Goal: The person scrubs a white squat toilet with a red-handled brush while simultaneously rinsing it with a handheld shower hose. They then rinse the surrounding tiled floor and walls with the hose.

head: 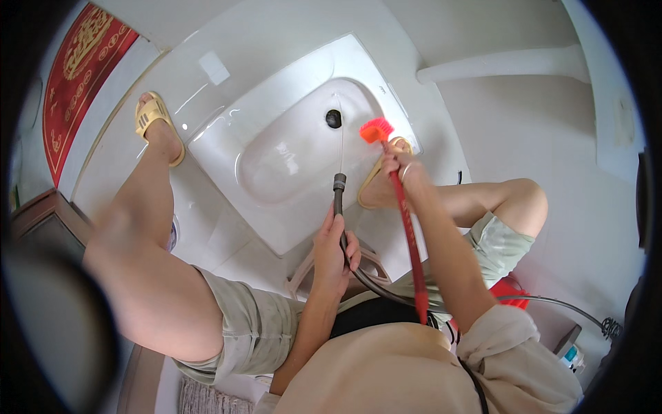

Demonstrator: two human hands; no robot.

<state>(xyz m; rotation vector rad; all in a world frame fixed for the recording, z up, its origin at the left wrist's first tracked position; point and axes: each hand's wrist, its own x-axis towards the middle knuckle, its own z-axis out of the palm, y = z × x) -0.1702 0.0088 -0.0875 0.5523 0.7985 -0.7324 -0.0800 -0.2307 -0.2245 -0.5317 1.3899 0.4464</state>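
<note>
My left hand [333, 253] is closed around a dark grey hose [339, 199] a little below its nozzle [340, 182]. A thin stream of water runs from the nozzle into the white squat toilet [266, 227], towards the dark drain hole [333, 119]. In my right hand [402, 161] is the red handle [409, 235] of a toilet brush, gripped close to the head. The brush head [376, 130], with bright red-orange bristles, is raised over the pan's right rim, beside my slippered right foot. Behind my left hand the hose curves away to the right, across my lap.
Yellow slippers [153, 121] are on my feet, one on each side of the pan. A plastic stool [300, 274] is partly visible beneath me. At the right, a white pipe [507, 63] runs along the wall. A red plastic container [509, 294] and a bottle [571, 357] stand lower right.
</note>
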